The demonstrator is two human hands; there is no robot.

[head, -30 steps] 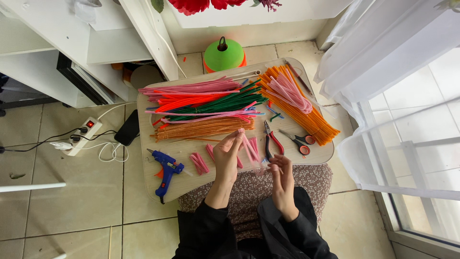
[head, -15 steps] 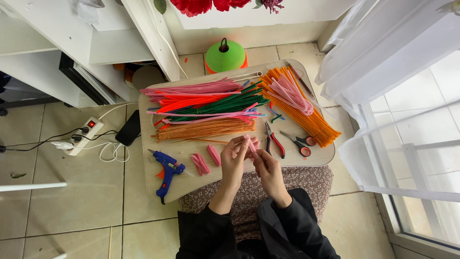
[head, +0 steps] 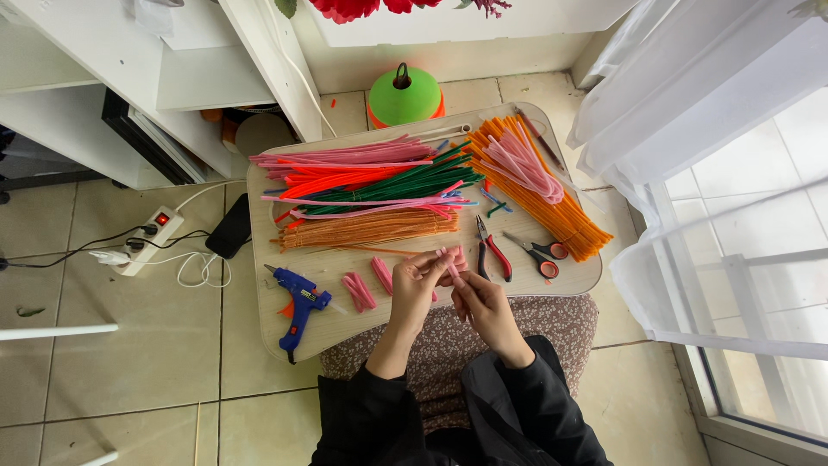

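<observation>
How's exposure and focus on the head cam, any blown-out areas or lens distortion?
Head view: window at right blown out, daylight soft, shadows faint; table and both hands, left hand and right hand, sharp on the pink pipe cleaner; wide-angle bending at the edges.

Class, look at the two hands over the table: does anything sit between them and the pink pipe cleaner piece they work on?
Nothing visible does. The left hand and right hand both pinch the pink pipe cleaner piece directly.

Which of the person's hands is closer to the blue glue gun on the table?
The left. The left hand is just right of the blue glue gun, with bare tabletop between them. The right hand sits farther right, beyond the left; both pinch a pink pipe cleaner piece.
</observation>
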